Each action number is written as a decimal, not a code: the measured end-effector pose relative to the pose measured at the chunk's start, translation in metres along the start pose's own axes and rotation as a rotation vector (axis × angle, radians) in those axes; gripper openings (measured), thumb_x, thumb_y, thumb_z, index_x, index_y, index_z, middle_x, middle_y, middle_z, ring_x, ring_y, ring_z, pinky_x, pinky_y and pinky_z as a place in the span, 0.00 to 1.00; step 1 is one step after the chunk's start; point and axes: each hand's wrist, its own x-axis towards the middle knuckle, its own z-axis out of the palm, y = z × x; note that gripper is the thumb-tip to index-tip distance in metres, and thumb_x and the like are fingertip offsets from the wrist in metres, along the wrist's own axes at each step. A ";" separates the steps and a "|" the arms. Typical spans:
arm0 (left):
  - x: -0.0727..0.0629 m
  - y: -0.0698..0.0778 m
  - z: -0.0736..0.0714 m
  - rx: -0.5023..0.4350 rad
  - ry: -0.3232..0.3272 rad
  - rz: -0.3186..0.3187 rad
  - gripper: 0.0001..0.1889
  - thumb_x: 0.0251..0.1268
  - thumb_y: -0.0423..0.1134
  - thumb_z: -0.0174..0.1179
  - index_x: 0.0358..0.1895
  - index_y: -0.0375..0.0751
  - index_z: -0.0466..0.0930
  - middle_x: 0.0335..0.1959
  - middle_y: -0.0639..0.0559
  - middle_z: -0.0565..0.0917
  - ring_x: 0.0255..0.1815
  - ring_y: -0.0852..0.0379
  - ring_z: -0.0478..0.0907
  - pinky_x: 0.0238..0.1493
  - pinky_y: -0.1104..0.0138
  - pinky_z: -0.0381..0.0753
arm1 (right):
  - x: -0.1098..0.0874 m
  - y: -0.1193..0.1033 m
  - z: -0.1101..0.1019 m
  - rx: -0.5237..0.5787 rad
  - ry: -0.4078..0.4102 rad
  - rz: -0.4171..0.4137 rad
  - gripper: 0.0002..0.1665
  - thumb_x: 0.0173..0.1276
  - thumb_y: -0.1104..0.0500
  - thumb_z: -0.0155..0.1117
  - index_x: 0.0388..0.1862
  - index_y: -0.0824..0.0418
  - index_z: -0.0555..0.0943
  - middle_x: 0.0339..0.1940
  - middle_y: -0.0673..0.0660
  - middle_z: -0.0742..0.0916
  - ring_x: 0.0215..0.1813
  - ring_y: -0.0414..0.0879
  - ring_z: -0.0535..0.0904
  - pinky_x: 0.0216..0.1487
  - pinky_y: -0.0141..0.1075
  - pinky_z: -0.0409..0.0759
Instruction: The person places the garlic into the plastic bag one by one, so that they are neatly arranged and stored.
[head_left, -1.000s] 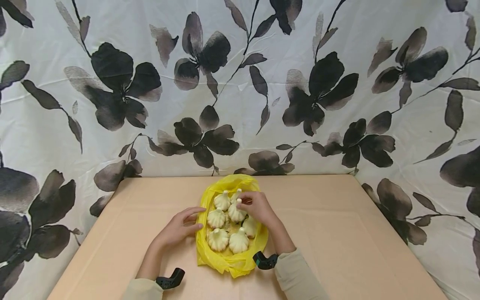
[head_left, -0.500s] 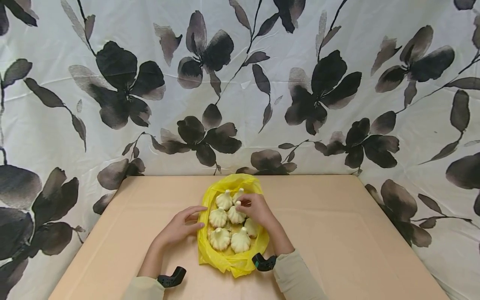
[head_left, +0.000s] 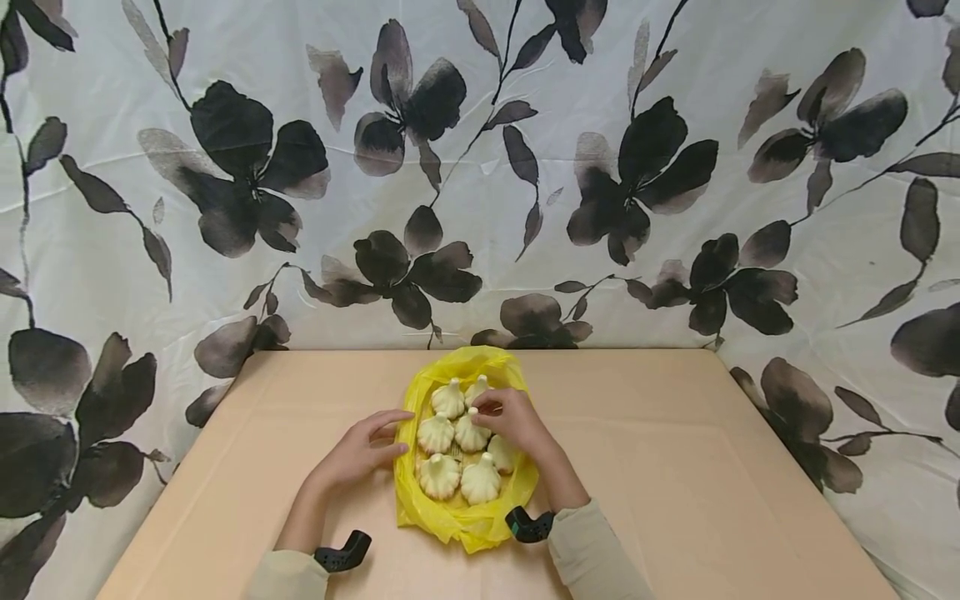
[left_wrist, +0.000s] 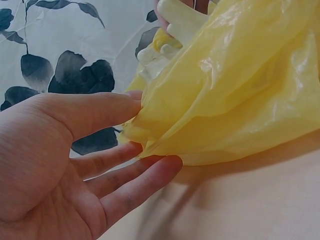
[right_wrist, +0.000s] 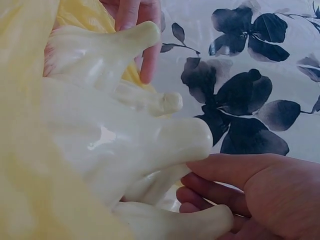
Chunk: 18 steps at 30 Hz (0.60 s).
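Observation:
A yellow plastic bag [head_left: 459, 527] lies spread wide on the table, holding several pale garlic bulbs [head_left: 438, 477] with their stems up. At the bag's left side my left hand [head_left: 360, 454] touches the plastic with extended thumb and fingers, thumb above the fingers in the left wrist view. My right hand [head_left: 517, 421] reaches over the right rim and pinches the stem of the middle garlic bulb [head_left: 471, 435], which still sits among the others. Its curled fingers partly hide behind stems in the right wrist view. Another bulb [head_left: 501, 454] sits partly beneath the right hand.
A light tan table [head_left: 645, 467] extends on both sides of the bag. Behind it hangs a white cloth [head_left: 525, 183] with dark flower prints, which also falls along the sides. Black wrist devices [head_left: 343, 552] sit at both sleeves.
The head view shifted slightly at first, moving everything a little to the right. Both hands keep nearly the same places on the bag and the middle garlic bulb.

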 end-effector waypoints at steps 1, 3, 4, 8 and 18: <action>0.000 0.000 -0.001 -0.003 -0.002 0.000 0.26 0.65 0.44 0.63 0.66 0.49 0.72 0.70 0.42 0.68 0.65 0.36 0.72 0.62 0.45 0.74 | 0.000 0.000 -0.001 0.000 0.005 -0.001 0.12 0.64 0.60 0.68 0.45 0.61 0.85 0.40 0.54 0.88 0.43 0.45 0.83 0.47 0.38 0.85; 0.001 -0.001 -0.002 -0.006 0.001 -0.002 0.25 0.65 0.44 0.63 0.65 0.49 0.72 0.70 0.41 0.68 0.65 0.36 0.72 0.60 0.48 0.77 | 0.000 -0.002 -0.003 -0.004 0.019 -0.002 0.11 0.63 0.60 0.68 0.44 0.60 0.85 0.39 0.53 0.88 0.42 0.45 0.83 0.47 0.37 0.85; 0.001 -0.001 -0.003 -0.014 0.000 -0.003 0.26 0.65 0.44 0.63 0.66 0.49 0.71 0.70 0.41 0.68 0.65 0.36 0.72 0.59 0.50 0.78 | -0.001 -0.002 -0.004 -0.003 0.026 -0.005 0.11 0.63 0.60 0.68 0.44 0.61 0.85 0.39 0.54 0.88 0.42 0.45 0.83 0.46 0.37 0.85; -0.001 -0.004 -0.006 -0.059 -0.005 -0.019 0.27 0.65 0.44 0.62 0.67 0.47 0.70 0.70 0.39 0.67 0.66 0.35 0.71 0.53 0.58 0.83 | -0.004 -0.004 -0.008 -0.002 0.053 -0.007 0.12 0.63 0.59 0.69 0.44 0.62 0.85 0.39 0.54 0.88 0.42 0.46 0.84 0.46 0.37 0.85; -0.008 -0.002 -0.016 -0.145 0.034 -0.052 0.27 0.67 0.40 0.60 0.69 0.46 0.67 0.71 0.39 0.66 0.65 0.34 0.71 0.46 0.60 0.86 | -0.012 0.002 -0.025 0.014 0.133 0.019 0.12 0.63 0.61 0.68 0.45 0.63 0.85 0.40 0.53 0.88 0.45 0.47 0.83 0.50 0.40 0.84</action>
